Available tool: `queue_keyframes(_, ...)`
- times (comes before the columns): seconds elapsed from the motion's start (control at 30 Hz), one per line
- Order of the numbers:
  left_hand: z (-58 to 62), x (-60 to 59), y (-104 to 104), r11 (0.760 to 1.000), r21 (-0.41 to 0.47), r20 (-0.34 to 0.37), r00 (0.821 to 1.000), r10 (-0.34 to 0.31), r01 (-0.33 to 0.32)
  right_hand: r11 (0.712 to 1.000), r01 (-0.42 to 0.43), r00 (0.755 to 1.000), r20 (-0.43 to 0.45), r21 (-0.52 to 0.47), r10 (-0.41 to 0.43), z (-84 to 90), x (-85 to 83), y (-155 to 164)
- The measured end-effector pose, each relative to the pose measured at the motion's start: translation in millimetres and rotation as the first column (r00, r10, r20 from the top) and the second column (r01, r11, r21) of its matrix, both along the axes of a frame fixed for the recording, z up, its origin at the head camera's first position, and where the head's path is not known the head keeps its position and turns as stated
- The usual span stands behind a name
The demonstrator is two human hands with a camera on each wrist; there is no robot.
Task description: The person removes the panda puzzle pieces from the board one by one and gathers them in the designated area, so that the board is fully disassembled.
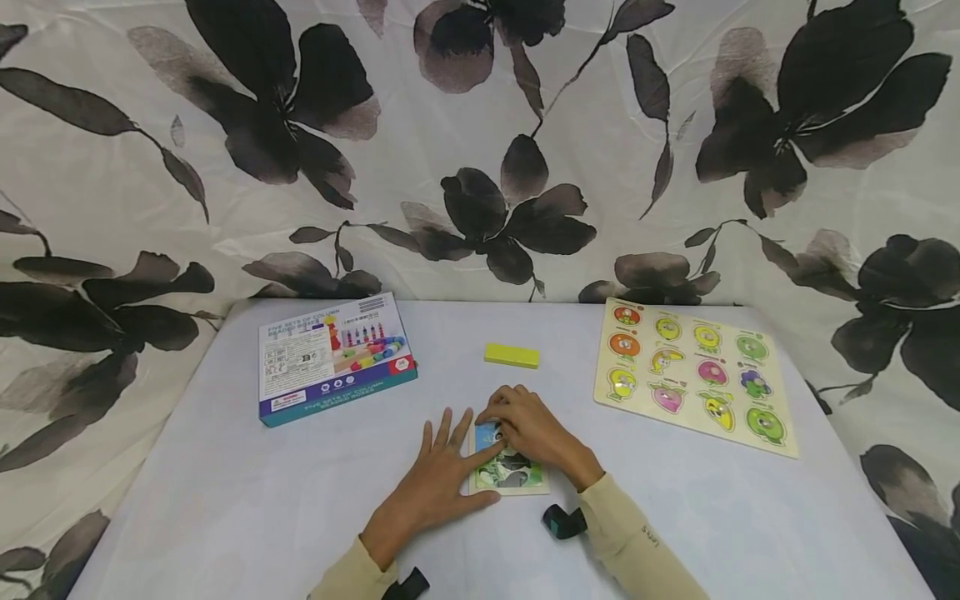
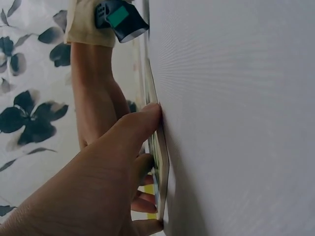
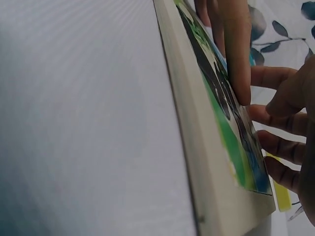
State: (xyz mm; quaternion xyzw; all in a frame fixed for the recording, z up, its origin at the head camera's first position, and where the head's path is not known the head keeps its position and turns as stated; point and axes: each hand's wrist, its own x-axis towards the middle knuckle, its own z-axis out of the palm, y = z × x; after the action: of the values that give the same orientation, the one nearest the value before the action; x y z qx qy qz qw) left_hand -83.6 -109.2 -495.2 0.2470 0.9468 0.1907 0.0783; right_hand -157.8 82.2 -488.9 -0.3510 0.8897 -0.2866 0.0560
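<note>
A small wooden picture puzzle (image 1: 517, 477) lies flat near the middle of the table. Its picture shows a black-and-white figure on green, with blue at the top. My left hand (image 1: 431, 492) spreads over its left side, thumb along the near edge and one finger across the picture. From the right, my right hand (image 1: 536, 429) rests its fingertips on the far part of the picture. In the right wrist view, the right fingers (image 3: 283, 147) touch the puzzle's surface (image 3: 231, 142), slightly apart. I see no loose piece between them; part of the picture is hidden under the hands.
Beyond the puzzle lies a yellow block (image 1: 512, 356). A boxed bead set (image 1: 337, 358) sits at the back left. At the back right is a wooden fruit puzzle board (image 1: 693, 375). A floral cloth (image 1: 480, 150) hangs behind the white table (image 1: 262, 508).
</note>
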Motion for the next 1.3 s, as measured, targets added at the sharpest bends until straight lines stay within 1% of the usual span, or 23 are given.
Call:
queue_keyframes(0.23,1.8,0.5,-0.1,1.0,-0.002,0.01,1.0,-0.001,0.001,1.0,0.0,1.0,-0.002,-0.024,0.0,-1.5,0.5,-2.0)
queue_keyframes(0.4,1.6,0.5,-0.3,1.0,-0.013,0.009,1.0,-0.002,0.002,0.998,0.001,1.0,0.023,-0.065,0.001,-2.3,0.0,-1.9)
queue_keyframes(0.6,-0.6,0.8,-0.6,1.0,-0.019,-0.016,1.0,-0.005,0.004,0.99,0.006,0.996,0.094,-0.139,0.007,-3.9,-0.5,0.7)
queue_keyframes(0.73,-1.8,1.4,-0.9,1.0,-0.021,-0.032,0.999,-0.009,0.008,0.979,0.029,0.987,0.162,-0.2,0.003,-5.4,0.0,3.2)
queue_keyframes(0.8,-2.8,1.3,-1.1,1.0,-0.021,-0.031,0.999,-0.008,0.008,0.974,0.036,0.984,0.176,-0.222,0.003,-5.6,0.7,4.2)
queue_keyframes(0.87,-3.0,1.1,-1.1,1.0,-0.021,-0.036,0.999,-0.009,0.008,0.974,0.043,0.987,0.163,-0.221,-0.007,-5.6,0.9,4.9)
queue_keyframes(0.93,-2.9,0.8,-1.0,1.0,-0.018,-0.038,0.999,-0.009,0.008,0.978,0.042,0.992,0.128,-0.205,-0.016,-6.1,0.7,4.9)
queue_keyframes(1.13,-2.1,0.5,-1.0,1.0,-0.027,-0.038,0.999,-0.011,0.01,0.993,-0.002,1.0,0.011,-0.114,0.004,-8.4,-1.5,1.9)
queue_keyframes(1.3,-3.1,0.5,-1.3,0.999,-0.037,-0.04,0.999,-0.01,0.008,0.998,-0.005,1.0,-0.023,-0.068,0.003,-7.3,-1.5,-0.5)
